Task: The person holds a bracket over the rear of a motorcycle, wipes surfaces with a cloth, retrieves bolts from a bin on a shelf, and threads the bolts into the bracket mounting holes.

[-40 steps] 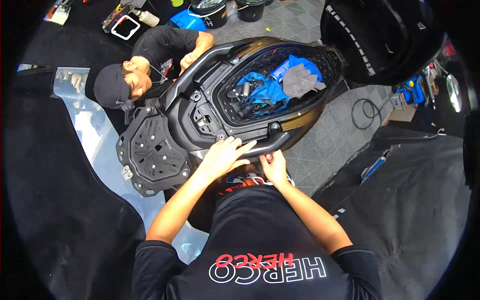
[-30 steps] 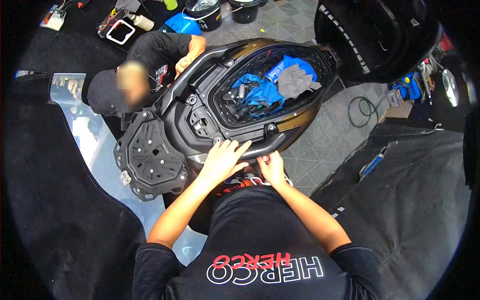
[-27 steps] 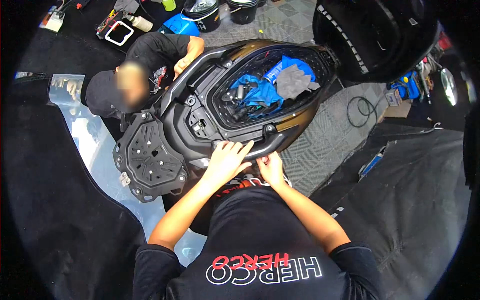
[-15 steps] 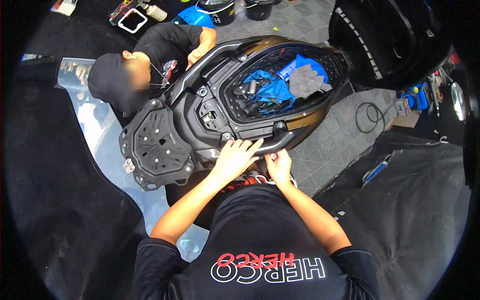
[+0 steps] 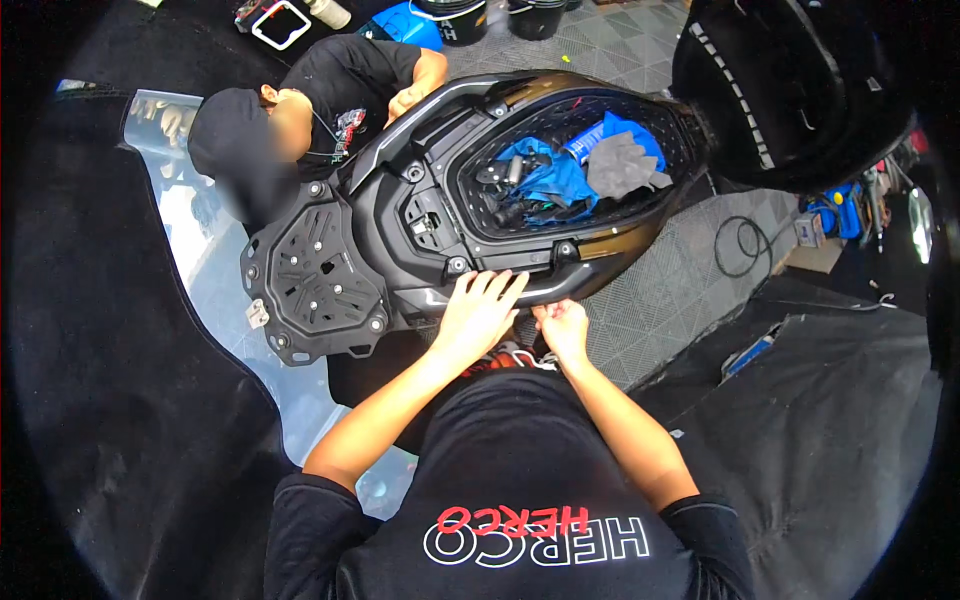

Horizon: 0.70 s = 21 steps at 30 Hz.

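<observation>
A black-and-bronze scooter tail with a long, rounded body [image 5: 615,243] lies at one o'clock from the middle of the view. The left hand [image 5: 480,312] is at its seven o'clock, palm down with the fingers spread over the smooth, glossy black grab rail [image 5: 570,282]. The right hand [image 5: 566,328], at six o'clock, has its fingers curled just under the rail's outer edge; whether they pinch anything I cannot tell.

Inside the tail's open black storage well [image 5: 462,195], crumpled blue fabric [image 5: 560,188] lies with crumpled grey fabric [image 5: 622,165] at two o'clock from it. A flat, angular black rack plate [image 5: 300,270] with silver bolts is at eight o'clock from the tail, above a wavy strip of clear bluish plastic sheet [image 5: 185,230].

At ten o'clock, a co-worker's hand [image 5: 403,103] is by the tail's far side. A large, raised black seat [image 5: 800,110] stands at two o'clock. A loosely coiled, thin black cable [image 5: 718,245] lies on the grey textured floor between three and four o'clock.
</observation>
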### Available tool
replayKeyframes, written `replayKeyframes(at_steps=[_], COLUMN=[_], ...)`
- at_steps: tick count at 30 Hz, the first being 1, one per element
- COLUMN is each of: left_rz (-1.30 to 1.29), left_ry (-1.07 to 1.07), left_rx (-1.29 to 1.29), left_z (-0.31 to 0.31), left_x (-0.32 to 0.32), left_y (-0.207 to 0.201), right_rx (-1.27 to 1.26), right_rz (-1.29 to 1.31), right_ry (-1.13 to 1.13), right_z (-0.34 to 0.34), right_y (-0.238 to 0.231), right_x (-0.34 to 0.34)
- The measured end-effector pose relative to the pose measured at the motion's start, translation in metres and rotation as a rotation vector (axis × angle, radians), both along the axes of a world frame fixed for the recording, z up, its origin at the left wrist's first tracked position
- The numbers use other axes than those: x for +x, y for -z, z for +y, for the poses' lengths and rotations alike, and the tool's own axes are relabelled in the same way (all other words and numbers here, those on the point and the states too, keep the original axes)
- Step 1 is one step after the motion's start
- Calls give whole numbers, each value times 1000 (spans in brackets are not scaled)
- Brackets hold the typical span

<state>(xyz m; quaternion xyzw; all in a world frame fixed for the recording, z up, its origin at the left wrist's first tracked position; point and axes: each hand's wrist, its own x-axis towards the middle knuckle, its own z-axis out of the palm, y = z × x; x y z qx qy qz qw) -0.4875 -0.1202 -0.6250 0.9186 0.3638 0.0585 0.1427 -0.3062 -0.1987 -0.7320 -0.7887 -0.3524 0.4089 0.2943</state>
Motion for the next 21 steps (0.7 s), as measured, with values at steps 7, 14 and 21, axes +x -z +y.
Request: replayKeyframes(at_steps=[7, 14, 21], left_rz=[-17, -348, -386], left_ry=[-33, -259, -797], left_rx=[39, -222, -1298], left_z=[-1, -43, -105], left_x=[5, -3, -110], left_y=[5, -29, 77], right_rx=[-40, 32, -91], right_rz=[84, 89, 202], right_ry=[-104, -121, -79], right_z=[-5, 14, 9], right_y=[48, 15, 25], right_x=[17, 5, 19])
